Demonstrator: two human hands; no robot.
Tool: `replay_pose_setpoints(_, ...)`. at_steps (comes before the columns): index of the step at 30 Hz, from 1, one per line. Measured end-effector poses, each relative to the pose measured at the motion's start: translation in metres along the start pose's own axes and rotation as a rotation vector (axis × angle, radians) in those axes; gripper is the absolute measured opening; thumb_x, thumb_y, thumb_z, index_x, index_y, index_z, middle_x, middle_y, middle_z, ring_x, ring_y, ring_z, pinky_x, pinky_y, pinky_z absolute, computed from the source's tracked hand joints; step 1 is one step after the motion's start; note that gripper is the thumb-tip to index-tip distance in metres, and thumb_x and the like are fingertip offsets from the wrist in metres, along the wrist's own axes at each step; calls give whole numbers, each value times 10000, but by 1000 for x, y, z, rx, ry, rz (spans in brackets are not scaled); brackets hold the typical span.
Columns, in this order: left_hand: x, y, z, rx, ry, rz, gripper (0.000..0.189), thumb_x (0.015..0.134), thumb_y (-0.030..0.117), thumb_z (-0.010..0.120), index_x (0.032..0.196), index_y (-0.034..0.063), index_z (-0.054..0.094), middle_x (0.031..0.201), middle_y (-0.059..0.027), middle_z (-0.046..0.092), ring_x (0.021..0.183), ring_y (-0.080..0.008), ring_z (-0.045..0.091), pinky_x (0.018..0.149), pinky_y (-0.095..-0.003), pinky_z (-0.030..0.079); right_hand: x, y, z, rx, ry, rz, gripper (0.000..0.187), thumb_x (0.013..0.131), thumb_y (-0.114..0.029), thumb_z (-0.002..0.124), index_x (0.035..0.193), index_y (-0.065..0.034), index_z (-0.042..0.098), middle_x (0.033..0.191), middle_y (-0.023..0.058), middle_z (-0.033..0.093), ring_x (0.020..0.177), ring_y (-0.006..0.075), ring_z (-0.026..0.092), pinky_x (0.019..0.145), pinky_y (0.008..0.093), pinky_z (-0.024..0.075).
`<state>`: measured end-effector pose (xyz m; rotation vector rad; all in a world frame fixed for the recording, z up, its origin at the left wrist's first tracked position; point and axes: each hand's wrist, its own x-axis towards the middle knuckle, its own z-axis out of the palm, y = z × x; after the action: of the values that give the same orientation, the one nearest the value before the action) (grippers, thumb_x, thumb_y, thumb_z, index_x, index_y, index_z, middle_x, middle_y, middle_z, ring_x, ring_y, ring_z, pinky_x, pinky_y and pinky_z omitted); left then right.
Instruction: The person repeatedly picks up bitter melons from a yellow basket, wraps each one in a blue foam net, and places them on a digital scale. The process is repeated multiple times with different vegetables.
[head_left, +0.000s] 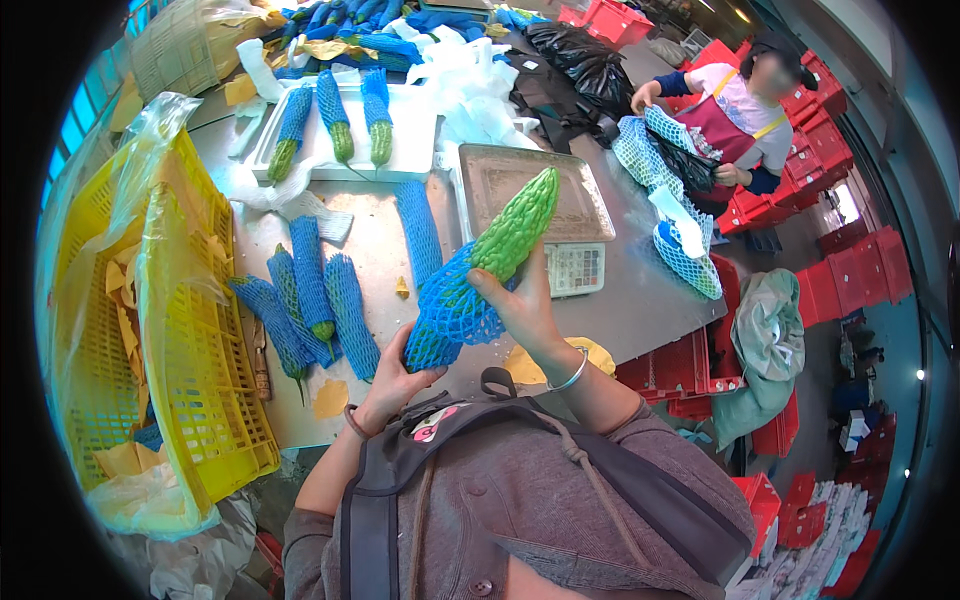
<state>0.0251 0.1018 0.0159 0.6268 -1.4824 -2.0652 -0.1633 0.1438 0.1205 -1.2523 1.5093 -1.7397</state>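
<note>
A green bitter melon (517, 221) is held up before my chest, its lower part inside a blue foam net sleeve (457, 300). My left hand (397, 375) grips the lower, covered end. Higher up, my right hand (525, 300) holds the melon near the sleeve's bunched upper edge, thumb across the front. Behind the sleeve, another blue-netted piece (418, 232) lies on the metal table (360, 274). Several netted bitter melons (309, 277) lie to the left of my hands. A weighing scale (536, 195) with a metal pan and keypad stands beyond the held melon.
A yellow plastic crate (214, 375) lined with clear film stands at the left. A white foam tray (420, 142) holds 3 netted melons. Beside it lies white netting (465, 82). A wooden-handled tool (260, 360) lies by the crate. Across the table stands a person (720, 127) handling netting.
</note>
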Motion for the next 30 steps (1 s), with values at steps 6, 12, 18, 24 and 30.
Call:
replay_pose_setpoints(6, -6, 13, 4, -309, 2, -148, 539, 726, 231, 718, 1157, 60, 444, 778, -66, 572, 549, -127, 554, 369, -193, 324, -16, -7, 3, -383, -18, -355, 631, 753, -259, 723, 1245, -20, 409, 1113, 151, 529, 1015, 271, 541, 849, 350, 436)
replay_pose_setpoints(12, -6, 2, -1, -449, -51, -164, 561, 712, 355, 747, 1091, 62, 454, 780, -70, 572, 498, -142, 543, 343, -203, 313, -16, -13, -9, -818, -92, -733, 290, 647, -144, 750, 871, -82, 577, 1097, 114, 560, 973, 286, 559, 776, 354, 443)
replay_pose_setpoints(18, -7, 1, -5, -214, 51, -99, 550, 737, 191, 735, 1192, 36, 468, 823, -34, 579, 535, -91, 535, 395, -195, 364, -13, -21, -5, -590, -392, -667, 276, 656, -120, 738, 832, -99, 527, 875, 50, 608, 734, 213, 594, 638, 317, 462)
replay_pose_setpoints(24, -2, -8, -8, 64, 270, 138, 657, 682, 124, 773, 1241, 7, 448, 905, -44, 598, 693, -104, 576, 566, -216, 469, -17, -26, -18, -731, -414, 155, 357, 742, -284, 715, 942, -62, 518, 618, 40, 567, 546, 172, 571, 500, 312, 435)
replay_pose_setpoints(30, -2, -10, -15, 277, 260, 301, 718, 650, 144, 807, 1243, -24, 438, 1073, -81, 575, 965, -153, 558, 836, -283, 456, 9, -18, -22, -602, -93, -770, 189, 810, -147, 655, 923, -73, 523, 624, 56, 568, 528, 196, 563, 487, 319, 432)
